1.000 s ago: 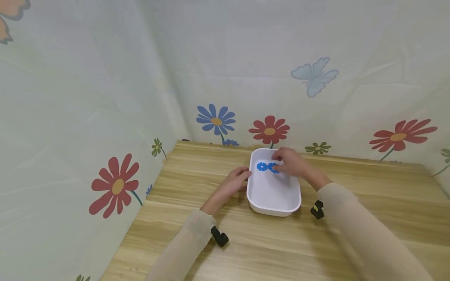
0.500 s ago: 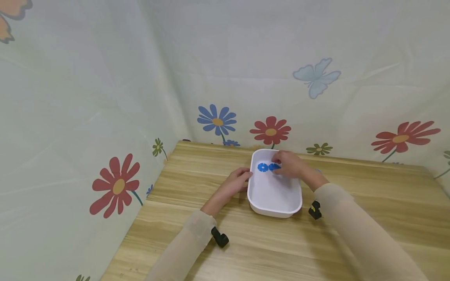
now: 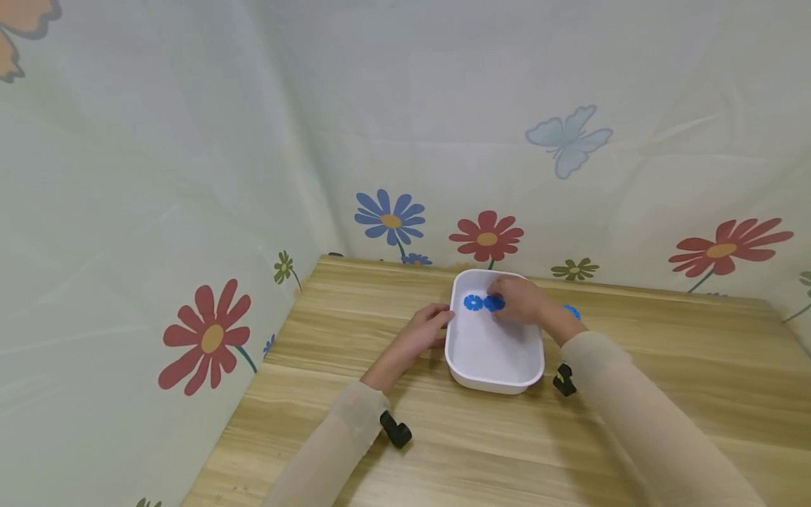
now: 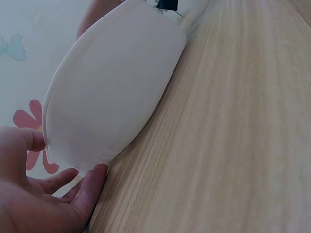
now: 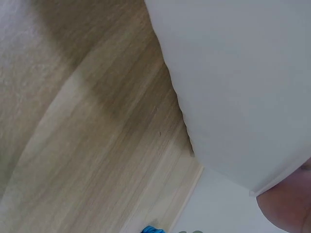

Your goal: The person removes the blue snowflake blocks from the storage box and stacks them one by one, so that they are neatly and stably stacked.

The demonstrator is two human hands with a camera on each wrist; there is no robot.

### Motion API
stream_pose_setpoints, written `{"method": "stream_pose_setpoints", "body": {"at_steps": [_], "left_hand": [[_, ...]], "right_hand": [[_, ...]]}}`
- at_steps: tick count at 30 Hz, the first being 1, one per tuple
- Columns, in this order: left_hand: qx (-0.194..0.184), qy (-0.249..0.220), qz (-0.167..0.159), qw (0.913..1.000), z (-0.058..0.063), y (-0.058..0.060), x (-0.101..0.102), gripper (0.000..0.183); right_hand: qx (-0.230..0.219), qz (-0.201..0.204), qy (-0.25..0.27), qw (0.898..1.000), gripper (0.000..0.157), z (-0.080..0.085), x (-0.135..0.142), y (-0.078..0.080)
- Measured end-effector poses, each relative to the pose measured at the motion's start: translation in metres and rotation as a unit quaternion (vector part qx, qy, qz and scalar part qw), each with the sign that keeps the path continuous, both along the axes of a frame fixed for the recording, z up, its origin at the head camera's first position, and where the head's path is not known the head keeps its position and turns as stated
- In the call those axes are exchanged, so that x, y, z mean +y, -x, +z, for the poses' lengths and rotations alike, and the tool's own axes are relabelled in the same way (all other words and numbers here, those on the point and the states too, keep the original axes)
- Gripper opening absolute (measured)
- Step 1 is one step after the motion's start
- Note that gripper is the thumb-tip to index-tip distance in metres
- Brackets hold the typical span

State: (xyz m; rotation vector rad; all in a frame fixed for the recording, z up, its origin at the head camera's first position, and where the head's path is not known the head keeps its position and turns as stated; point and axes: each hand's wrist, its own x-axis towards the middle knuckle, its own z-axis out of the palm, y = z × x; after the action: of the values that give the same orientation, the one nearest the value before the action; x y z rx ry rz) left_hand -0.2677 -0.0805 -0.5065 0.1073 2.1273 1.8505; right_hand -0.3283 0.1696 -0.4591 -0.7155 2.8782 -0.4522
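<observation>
Left hand [image 3: 423, 329] is on the left side of a white tray [image 3: 494, 352], one fingertip at the rim and others against the outer wall — looks like a light hold to me, just enough to stop the thing sliding. Meanwhile the right hand [image 3: 521, 299] is down inside the tray toward its far end, fingers curled in around the right-hand blue piece [image 3: 491, 303]. Looks pinched, but the hand covers part of it and the right wrist view only gets the outside of the tray, so don't quote me on how firm that grip is.

Beside it sits the left-hand blue piece [image 3: 469, 303], flat on the tray floor with no fingers on it. They're touching or very nearly — can't tell if the notched edges actually link. One loose blue piece [image 3: 573, 312] peeks out past the right forearm [image 3: 562, 324], outside the tray on the wooden table [image 3: 304, 303].

Step-wise, I'd guess this is placing: getting the gripped piece lined up with its neighbour. Next move probably wants a gentle let-go, fingers straight up so neither one gets dragged, left hand bracing the tray. After that, the loose one would be the obvious reach, if they're all meant to go in.
</observation>
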Motion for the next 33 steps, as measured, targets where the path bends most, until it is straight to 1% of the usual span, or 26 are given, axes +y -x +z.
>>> {"method": "stream_pose_setpoints", "body": {"at_steps": [3,10,17,25,28,33], "left_hand": [[0.001,-0.001,0.000,1.0000,0.0000,0.0003,0.0000,0.053],[0.006,-0.015,-0.002,0.9999,0.0006,0.0008,0.0007,0.052],[0.003,-0.010,0.001,0.9999,0.0011,-0.0009,0.0009,0.052],[0.004,-0.006,-0.003,1.0000,-0.0001,-0.0010,0.0008,0.050],[0.005,-0.012,-0.002,0.9999,-0.0012,-0.0010,0.0012,0.050],[0.009,-0.015,0.001,0.9998,-0.0014,-0.0008,0.0011,0.050]], "right_hand": [[0.004,0.000,-0.010,1.000,0.052,-0.0003,-0.0013,-0.0009],[0.031,0.013,-0.028,0.999,0.047,-0.0025,-0.0015,-0.0001],[0.025,0.007,-0.016,1.000,0.043,-0.0052,-0.0010,-0.0016],[0.024,-0.001,0.023,0.999,0.041,-0.0060,0.0005,-0.0022],[0.018,-0.004,0.043,0.999,0.040,-0.0064,0.0011,-0.0012],[0.010,-0.006,0.110,0.994,0.037,-0.0024,0.0045,0.0015]]}}
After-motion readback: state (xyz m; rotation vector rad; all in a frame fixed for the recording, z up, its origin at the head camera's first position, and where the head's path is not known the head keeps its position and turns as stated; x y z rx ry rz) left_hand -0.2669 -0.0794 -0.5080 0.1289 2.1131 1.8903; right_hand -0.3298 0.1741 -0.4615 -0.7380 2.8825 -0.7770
